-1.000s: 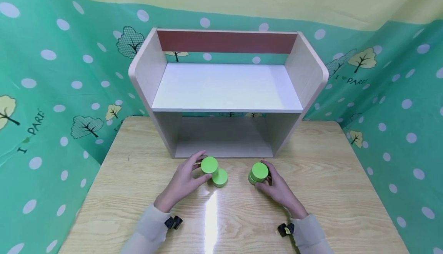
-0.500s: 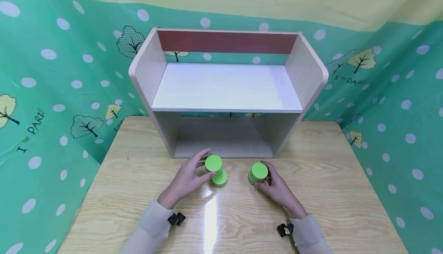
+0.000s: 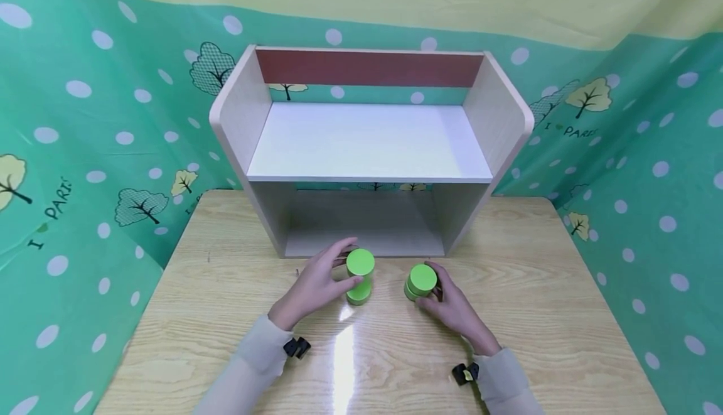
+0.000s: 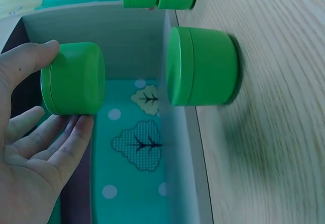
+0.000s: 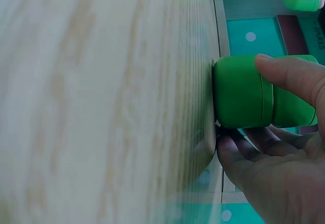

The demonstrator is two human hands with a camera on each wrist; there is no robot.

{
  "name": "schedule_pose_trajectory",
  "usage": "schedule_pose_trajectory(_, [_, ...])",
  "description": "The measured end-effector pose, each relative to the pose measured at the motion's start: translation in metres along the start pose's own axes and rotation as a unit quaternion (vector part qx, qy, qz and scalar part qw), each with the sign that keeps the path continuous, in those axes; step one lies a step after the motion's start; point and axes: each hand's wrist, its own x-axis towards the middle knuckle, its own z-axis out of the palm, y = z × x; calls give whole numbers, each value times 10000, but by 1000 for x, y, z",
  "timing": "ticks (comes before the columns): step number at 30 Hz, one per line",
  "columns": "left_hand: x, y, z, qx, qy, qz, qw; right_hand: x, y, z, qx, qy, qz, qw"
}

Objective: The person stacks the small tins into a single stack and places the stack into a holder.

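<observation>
My left hand (image 3: 319, 283) pinches a small round green tin (image 4: 76, 79) between thumb and fingers, in the air. Below it another green tin (image 4: 208, 66) stands on the table; the left wrist view shows a gap between the two. To the right, two more green tins are stacked, the upper tin (image 3: 422, 277) on the lower tin (image 5: 241, 92). Around this stack my right hand (image 3: 454, 308) is curled, its thumb on the lower tin near the seam and its fingers on the opposite side, partly hidden.
A white two-tier shelf unit (image 3: 369, 142) with a dark red back strip (image 3: 369, 68) stands just behind the tins. The wooden table (image 3: 565, 314) extends to both sides. A green patterned cloth (image 3: 85, 170) hangs around the table.
My left hand has carried its tin rightward and slightly away, from beside the standing tin to over it. My right hand and the stack have stayed in place.
</observation>
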Motion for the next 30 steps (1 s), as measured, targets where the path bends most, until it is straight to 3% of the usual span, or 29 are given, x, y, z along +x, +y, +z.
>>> schedule_pose_trajectory(14, [22, 10, 8, 36, -189, -7, 9998, 2, 0, -1, -91, 49, -98, 9999])
schedule_pose_trajectory(30, [39, 18, 24, 260, -501, 364, 9977, 0, -1, 0, 8, 6, -56, 10000])
